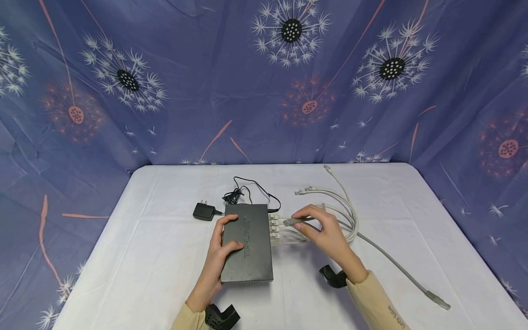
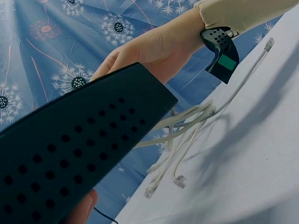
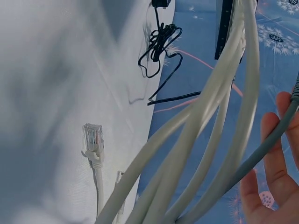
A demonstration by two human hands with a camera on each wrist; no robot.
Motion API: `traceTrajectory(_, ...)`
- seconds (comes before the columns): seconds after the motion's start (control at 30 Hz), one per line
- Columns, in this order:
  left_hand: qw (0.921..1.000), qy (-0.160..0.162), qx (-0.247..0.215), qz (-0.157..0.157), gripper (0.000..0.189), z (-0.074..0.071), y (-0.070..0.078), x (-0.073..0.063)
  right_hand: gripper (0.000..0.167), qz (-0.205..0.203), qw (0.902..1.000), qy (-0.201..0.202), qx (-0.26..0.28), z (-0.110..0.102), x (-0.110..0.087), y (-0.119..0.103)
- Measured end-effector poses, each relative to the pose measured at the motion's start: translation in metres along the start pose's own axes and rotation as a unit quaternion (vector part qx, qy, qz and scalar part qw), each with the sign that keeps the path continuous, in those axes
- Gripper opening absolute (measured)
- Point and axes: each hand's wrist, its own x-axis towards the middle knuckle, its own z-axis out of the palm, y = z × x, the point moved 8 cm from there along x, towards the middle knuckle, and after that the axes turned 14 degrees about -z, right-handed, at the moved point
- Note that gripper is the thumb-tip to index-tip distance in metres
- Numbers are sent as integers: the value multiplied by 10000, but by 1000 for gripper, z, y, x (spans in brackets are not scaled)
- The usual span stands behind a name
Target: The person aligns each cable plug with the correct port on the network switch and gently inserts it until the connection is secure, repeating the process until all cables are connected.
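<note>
My left hand grips a black TP-LINK network switch by its left side, thumb and a finger lying over the top. The vented side of the switch fills much of the left wrist view. Several whitish network cables are plugged into its right side. Close to those ports, my right hand pinches the plug end of a grey network cable, its connector pointing left at the switch. In the right wrist view the grey cable runs down past the fingers.
A black power adapter lies left of the switch, its thin cord bundled behind. Loose white plugs lie toward the back of the white table. The grey cable's other plug rests at front right. A patterned curtain hangs behind.
</note>
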Motion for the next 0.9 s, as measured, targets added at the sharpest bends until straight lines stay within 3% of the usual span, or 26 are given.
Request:
traceTrajectory(0.3, 10000, -16, -32, 3, 65, 0, 1, 0, 25, -350, 9991, -60, -214, 3, 1, -10)
traceTrajectory(0.53, 10000, 37, -5, 12, 65, 0, 3, -1, 27, -506, 9969, -188, -567, 11, -18, 20)
traceTrajectory(0.73, 10000, 39, -71, -19, 65, 0, 4, -1, 27, -858, 9919, -132, -925, 15, -21, 12)
traceTrajectory(0.9, 10000, 35, -92, -16, 65, 0, 5, 0, 25, -789, 9905, -253, -1097, 19, -25, 9)
